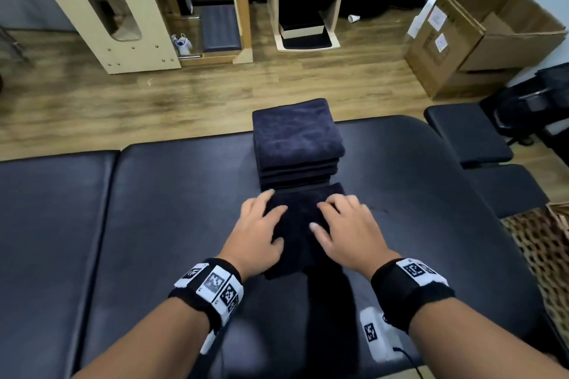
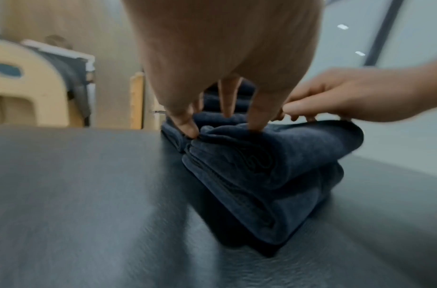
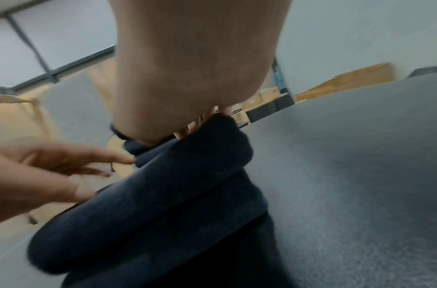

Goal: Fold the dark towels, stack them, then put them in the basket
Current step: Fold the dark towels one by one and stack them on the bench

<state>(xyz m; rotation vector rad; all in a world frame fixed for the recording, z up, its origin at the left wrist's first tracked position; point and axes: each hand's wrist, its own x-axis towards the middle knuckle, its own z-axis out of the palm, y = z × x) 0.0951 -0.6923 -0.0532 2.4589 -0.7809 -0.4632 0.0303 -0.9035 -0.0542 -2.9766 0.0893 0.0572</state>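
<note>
A folded dark towel (image 1: 300, 243) lies on the black padded table (image 1: 154, 224) just in front of me. My left hand (image 1: 264, 209) presses flat on its left half with spread fingers. Beside it, my right hand (image 1: 335, 209) rests on the right half, fingers bent at the towel's far edge. In the left wrist view the left fingertips (image 2: 255, 124) dig into the top fold of the towel (image 2: 274, 175). The right wrist view shows the thick folds of the towel (image 3: 175, 194). Right behind it stands a stack of folded dark towels (image 1: 295, 135).
A wicker basket (image 1: 545, 255) stands off the table's right side. Black padded stools (image 1: 468, 135) lie beyond the right end. Cardboard boxes (image 1: 480, 40) and wooden equipment (image 1: 101, 9) stand on the wood floor farther back.
</note>
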